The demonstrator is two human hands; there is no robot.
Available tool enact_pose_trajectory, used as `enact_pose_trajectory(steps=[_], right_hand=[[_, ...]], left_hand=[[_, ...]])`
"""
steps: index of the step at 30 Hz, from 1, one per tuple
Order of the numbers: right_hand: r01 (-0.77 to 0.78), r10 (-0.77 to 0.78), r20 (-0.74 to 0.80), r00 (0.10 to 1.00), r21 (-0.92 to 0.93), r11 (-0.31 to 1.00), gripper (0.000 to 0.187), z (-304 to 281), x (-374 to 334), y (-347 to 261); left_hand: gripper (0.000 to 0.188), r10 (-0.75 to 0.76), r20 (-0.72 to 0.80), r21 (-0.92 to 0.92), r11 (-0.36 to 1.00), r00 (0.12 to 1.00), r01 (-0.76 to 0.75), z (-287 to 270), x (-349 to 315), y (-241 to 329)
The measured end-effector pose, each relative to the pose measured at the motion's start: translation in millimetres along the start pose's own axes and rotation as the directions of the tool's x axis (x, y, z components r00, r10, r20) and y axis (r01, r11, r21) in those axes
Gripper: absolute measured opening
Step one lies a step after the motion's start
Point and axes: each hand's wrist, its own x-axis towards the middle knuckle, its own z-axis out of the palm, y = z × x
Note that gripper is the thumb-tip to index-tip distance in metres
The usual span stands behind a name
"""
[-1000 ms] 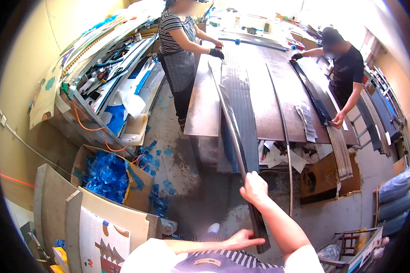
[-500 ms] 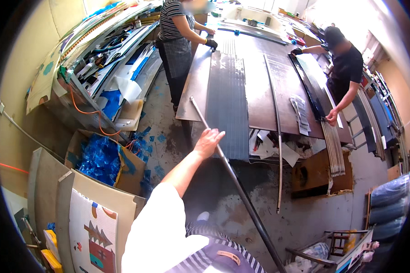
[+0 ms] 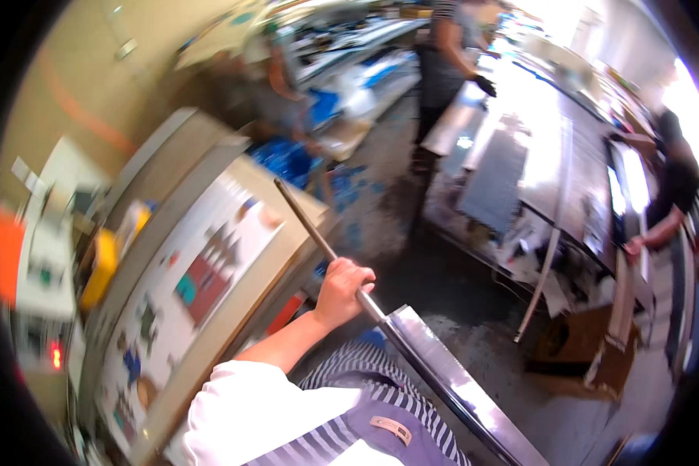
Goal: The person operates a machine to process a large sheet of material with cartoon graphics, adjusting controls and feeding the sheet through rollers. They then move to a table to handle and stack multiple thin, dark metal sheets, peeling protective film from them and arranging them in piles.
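My left hand (image 3: pixel 343 293) is closed around a long thin metal pole (image 3: pixel 306 223), its bare end pointing up to the left. The pole slants down to the lower right, where its section turns thick and black. Close beside that black section lies a flat, shiny silver metal strip (image 3: pixel 462 380); whether the two touch, I cannot tell. My right hand is out of the picture. Below the pole my striped apron shows. Just left of my hand stands a leaning stack of boards, the front one a white printed panel (image 3: pixel 210 272).
A worktable (image 3: pixel 547 155) with long dark panels stands at the far right, with another pole (image 3: pixel 550 260) jutting over its edge. One person (image 3: pixel 443 62) stands behind it, another (image 3: pixel 672 182) at its right. A cardboard box (image 3: pixel 579 349) sits on the floor. Blue film scraps (image 3: pixel 281 161) lie ahead.
My view has swung left and blurred, so the table now appears farther right. My left hand still grips the pole, now nearer the boards. The silver strip has come into view.
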Motion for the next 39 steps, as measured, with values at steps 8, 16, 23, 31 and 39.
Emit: enact_pose_trajectory(steps=[8,16,23,31,39], right_hand=[[0.353,-0.311,-0.180,0.933,0.295,0.888,0.007,43,96,-62],[0.599,-0.556,-0.241,0.795,0.456,0.659,0.024,-15,98,-239],[0.732,-0.692,-0.369,0.620,0.590,0.341,0.031,-69,30,-436],[0.747,-0.839,-0.487,0.244,0.646,-0.158,0.028,-177,-40,-684],[0.734,-0.831,-0.554,-0.044,0.547,-0.404,0.028,-185,-101,-920]], left_hand=[[0.025,-0.343,-0.256,0.337,0.845,0.904,0.416,-202,-207,60],[0.032,-0.436,-0.521,0.458,0.583,0.734,0.672,-363,-383,95],[0.027,-0.581,-0.421,0.538,0.459,0.697,0.707,-520,-559,93],[0.022,-0.704,-0.387,0.667,0.232,0.595,0.708,-655,-693,89],[0.027,-0.666,-0.596,0.563,0.054,0.450,0.825,-708,-766,-6]])
